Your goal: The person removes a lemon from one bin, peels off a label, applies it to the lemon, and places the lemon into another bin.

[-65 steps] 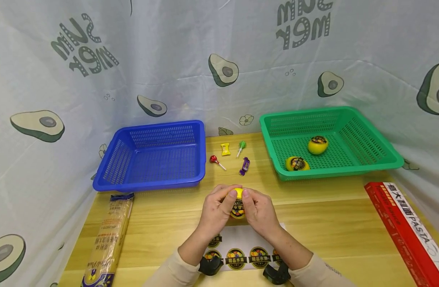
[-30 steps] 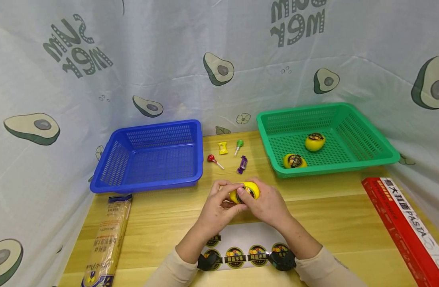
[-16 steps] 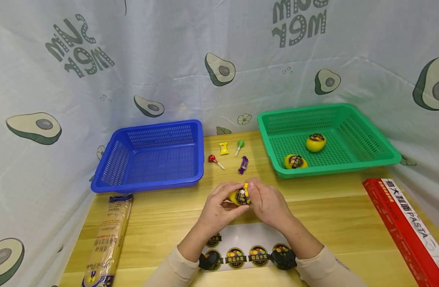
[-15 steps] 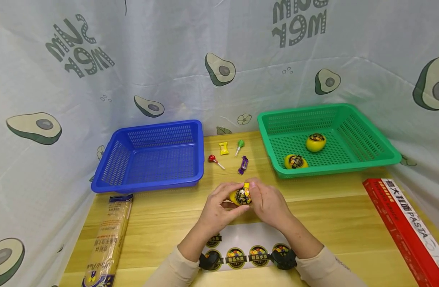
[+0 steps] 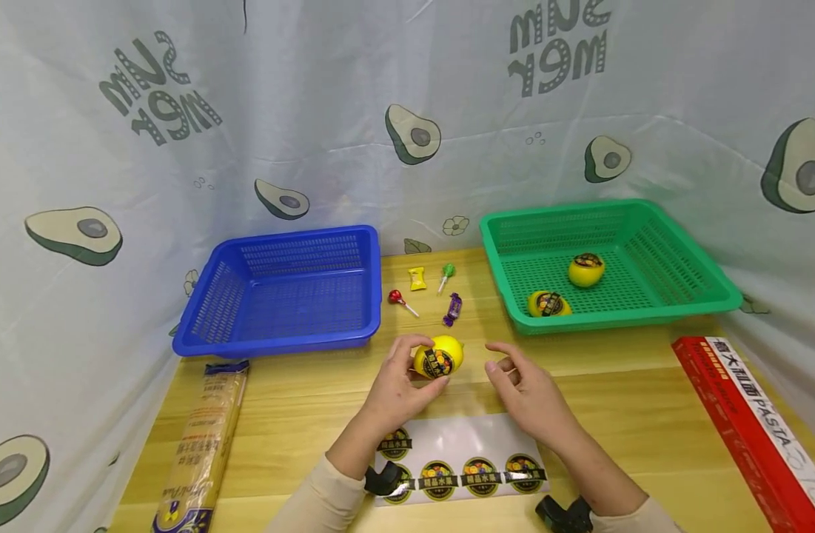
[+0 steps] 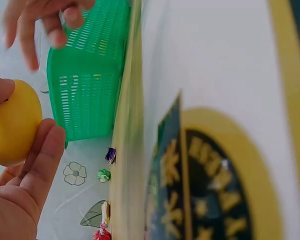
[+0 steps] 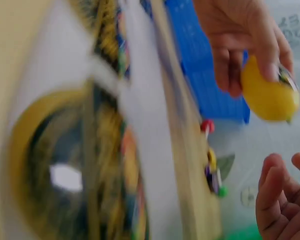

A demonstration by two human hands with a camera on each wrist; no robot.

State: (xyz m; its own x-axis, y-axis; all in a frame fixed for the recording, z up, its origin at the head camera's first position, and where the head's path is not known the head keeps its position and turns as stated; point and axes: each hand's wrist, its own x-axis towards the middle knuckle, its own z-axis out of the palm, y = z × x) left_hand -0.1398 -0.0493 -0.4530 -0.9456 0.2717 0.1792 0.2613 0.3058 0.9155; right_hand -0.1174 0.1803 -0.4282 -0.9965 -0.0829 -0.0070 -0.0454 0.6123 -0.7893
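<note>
My left hand (image 5: pixel 390 389) holds a yellow lemon (image 5: pixel 439 358) between thumb and fingers, over the middle of the table. A round black fruit sticker sits on the lemon's side facing me. To its right my right hand (image 5: pixel 532 396) hangs apart from the lemon, fingers loosely bent and holding nothing. In the right wrist view the lemon (image 7: pixel 270 97) shows plain yellow skin with only the sticker's edge visible. Below the hands lies a white sticker sheet (image 5: pixel 474 438) with several round black labels. Two stickered lemons (image 5: pixel 586 271) lie in the green basket (image 5: pixel 620 320).
A blue basket (image 5: pixel 274 346) stands at the back left. Between the baskets lie a red lollipop (image 5: pixel 396 297), a green lollipop (image 5: pixel 448 270), a yellow candy (image 5: pixel 417 279) and a purple candy (image 5: pixel 453 309). A pasta packet (image 5: pixel 200 444) lies left, a red pasta box (image 5: pixel 733 414) right.
Both hands were on the lemon, the right thumb against its sticker. Now the right hand has let go and moved right and down; the left alone keeps the lemon, its sticker turned into view.
</note>
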